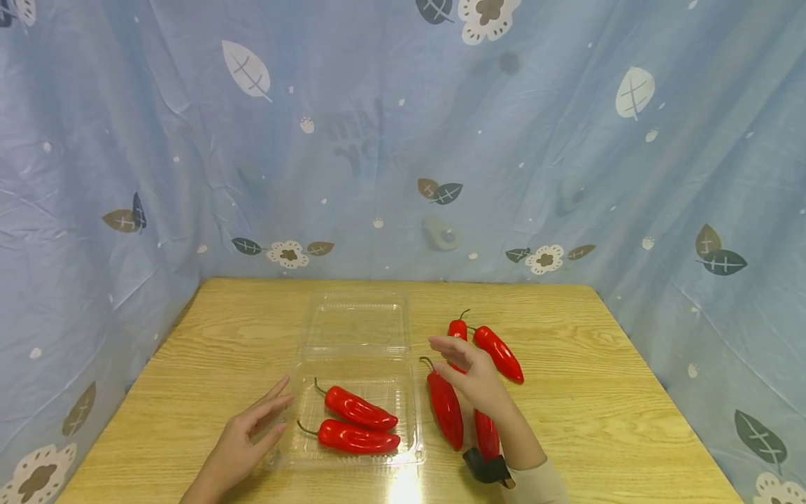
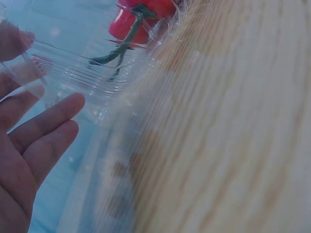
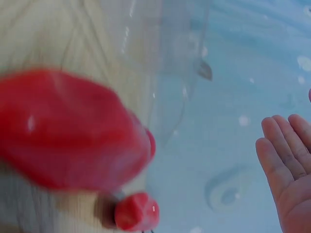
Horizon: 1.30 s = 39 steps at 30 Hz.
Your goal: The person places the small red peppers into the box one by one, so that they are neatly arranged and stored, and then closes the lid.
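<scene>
Two red peppers (image 1: 359, 437) lie side by side in the base of a clear plastic clamshell box (image 1: 412, 392), stems to the left. Its lid (image 1: 359, 325) is folded back flat, away from me. My left hand (image 1: 242, 437) is at the box's left edge, fingers loosely extended; in the left wrist view its fingertips (image 2: 70, 104) overlap the clear wall. Over the loose peppers to the right hovers my right hand (image 1: 475, 374), fingers straight and holding nothing. One long pepper (image 1: 446, 409) lies just left of it; another (image 1: 460, 329) is partly hidden behind its fingers.
A further loose pepper (image 1: 500, 353) lies at the back right, and one more (image 1: 487, 434) sits under the right forearm beside a black strap (image 1: 485, 465). The wooden table (image 1: 604, 420) meets a blue patterned curtain (image 1: 378, 140) at the back and sides.
</scene>
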{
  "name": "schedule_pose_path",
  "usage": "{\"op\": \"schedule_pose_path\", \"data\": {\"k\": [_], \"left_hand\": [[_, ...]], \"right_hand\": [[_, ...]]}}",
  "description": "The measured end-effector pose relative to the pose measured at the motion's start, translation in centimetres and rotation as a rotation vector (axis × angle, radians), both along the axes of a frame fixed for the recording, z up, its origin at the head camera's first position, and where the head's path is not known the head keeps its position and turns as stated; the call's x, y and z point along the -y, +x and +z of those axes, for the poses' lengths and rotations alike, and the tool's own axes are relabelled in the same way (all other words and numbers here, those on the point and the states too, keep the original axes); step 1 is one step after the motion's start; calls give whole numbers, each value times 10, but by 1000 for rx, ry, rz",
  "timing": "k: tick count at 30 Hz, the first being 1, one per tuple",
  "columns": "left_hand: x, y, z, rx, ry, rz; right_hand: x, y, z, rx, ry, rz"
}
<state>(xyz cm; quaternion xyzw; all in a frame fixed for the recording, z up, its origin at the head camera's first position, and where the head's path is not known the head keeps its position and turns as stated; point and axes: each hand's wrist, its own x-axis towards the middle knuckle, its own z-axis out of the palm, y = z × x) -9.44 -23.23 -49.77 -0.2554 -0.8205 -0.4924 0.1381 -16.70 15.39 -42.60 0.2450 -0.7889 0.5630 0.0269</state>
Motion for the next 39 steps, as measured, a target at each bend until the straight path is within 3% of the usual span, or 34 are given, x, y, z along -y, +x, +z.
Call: {"op": "schedule_pose_path", "data": {"k": [12,17,39], "left_hand": [[-1,-1,-1,2,12,-2],[-2,-1,-2,-40,31,-13],[0,-2,-4,-13,15,-3]], "right_hand": [[-45,-9,3,16,-22,-128],[-60,-13,-5,40,-14,-192],[-100,-30,-34,174,4,-311]]}}
